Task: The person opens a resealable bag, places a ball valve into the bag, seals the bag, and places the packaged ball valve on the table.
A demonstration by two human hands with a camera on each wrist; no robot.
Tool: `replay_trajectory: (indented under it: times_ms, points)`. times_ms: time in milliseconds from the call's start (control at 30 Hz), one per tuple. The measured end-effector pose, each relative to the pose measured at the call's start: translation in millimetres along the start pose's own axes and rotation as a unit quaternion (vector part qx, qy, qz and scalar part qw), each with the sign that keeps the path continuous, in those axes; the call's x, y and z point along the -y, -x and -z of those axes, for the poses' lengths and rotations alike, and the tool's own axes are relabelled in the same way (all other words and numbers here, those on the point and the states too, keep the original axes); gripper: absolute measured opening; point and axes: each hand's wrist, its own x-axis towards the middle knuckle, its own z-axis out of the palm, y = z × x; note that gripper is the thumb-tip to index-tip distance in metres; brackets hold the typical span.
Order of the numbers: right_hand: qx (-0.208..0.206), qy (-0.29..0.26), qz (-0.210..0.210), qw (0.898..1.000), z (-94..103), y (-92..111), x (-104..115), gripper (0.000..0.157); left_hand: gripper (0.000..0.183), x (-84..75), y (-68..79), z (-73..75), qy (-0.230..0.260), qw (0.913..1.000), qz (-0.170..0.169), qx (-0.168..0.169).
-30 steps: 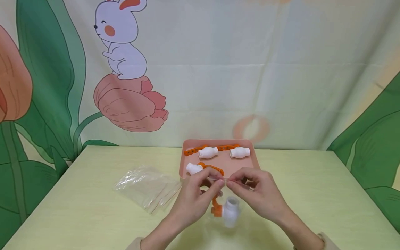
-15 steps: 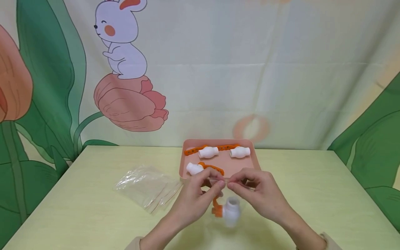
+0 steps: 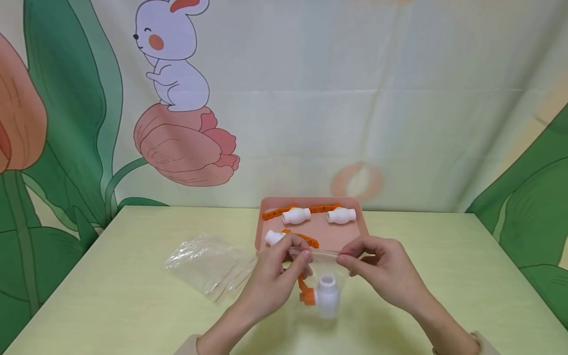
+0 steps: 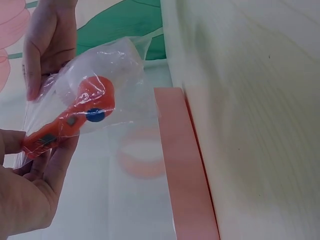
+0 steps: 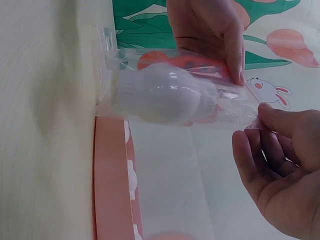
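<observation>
A clear zip bag hangs between the two hands in the head view, a white ball valve with an orange handle inside it. At the bag's top left corner, the left hand pinches the edge between thumb and fingers. The right hand pinches the same top edge further right. Through the film, the left wrist view shows the orange handle with its blue cap. The valve's white body faces the right wrist camera. Whether the bag's seal is pressed together cannot be told.
Behind the hands stands a pink tray with three more white valves with orange handles; the left hand partly covers the nearest valve. Several flat clear bags lie fanned on the table to the left. A printed curtain hangs behind.
The right hand has slid rightward along the bag's top edge, away from the left hand, which shifted slightly left. More of the edge now shows between them. The valve still hangs in the bag.
</observation>
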Motion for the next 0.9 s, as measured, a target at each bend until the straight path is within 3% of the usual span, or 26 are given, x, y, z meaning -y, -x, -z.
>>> replay_trajectory:
  times_ms: [233, 533, 767, 900]
  points:
    - [-0.023, 0.002, 0.004, 1.000, -0.7, 1.6, 4.0, 0.006, 0.012, 0.6, 0.2, 0.1, 0.018, 0.9997, 0.010, 0.008]
    - [-0.023, -0.013, 0.045, 0.999, -5.6, 1.6, 4.3, 0.008, 0.006, -0.1, -0.3, -1.5, 0.001, 0.9998, -0.017, 0.005]
    - [-0.021, -0.029, 0.030, 0.999, -7.9, 0.6, 0.6, 0.007, 0.006, -0.9, 0.2, -2.1, -0.008, 0.9990, -0.040, -0.016]
    - [-0.038, -0.028, 0.020, 0.999, -8.1, 1.9, -0.1, 0.023, 0.004, 0.6, 0.2, -1.7, -0.016, 0.9982, -0.041, -0.042]
